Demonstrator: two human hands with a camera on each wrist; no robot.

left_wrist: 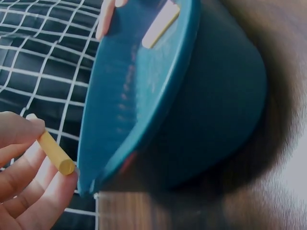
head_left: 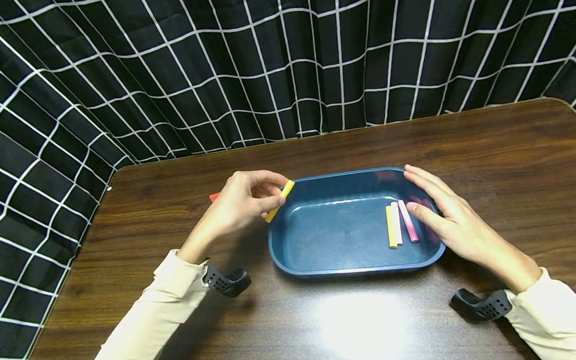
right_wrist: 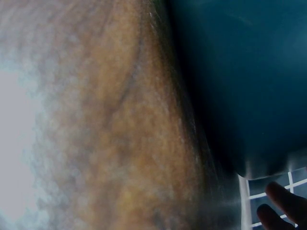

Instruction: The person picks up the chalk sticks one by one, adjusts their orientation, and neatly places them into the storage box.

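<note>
My left hand [head_left: 241, 203] pinches a yellow chalk stick [head_left: 287, 188] between thumb and fingertips, over the left end of a blue plastic tub [head_left: 332, 241]. In the left wrist view, that yellow chalk [left_wrist: 56, 154] slants downward just beside the tub's rim. My right hand [head_left: 451, 216] lies at the tub's right end, fingers fairly straight along the rim and thumb reaching just inside. On the tub floor near that thumb lie another yellow chalk [head_left: 391, 227], a pale pink chalk [head_left: 396, 223] and a deeper pink chalk [head_left: 408, 222], side by side.
A red piece [head_left: 214, 197] on the wooden table [head_left: 513, 170] is mostly hidden behind my left hand. A black curtain with white grid lines [head_left: 280, 63] hangs along the back and left edges. Bright glare [head_left: 363, 328] shows in front of the tub.
</note>
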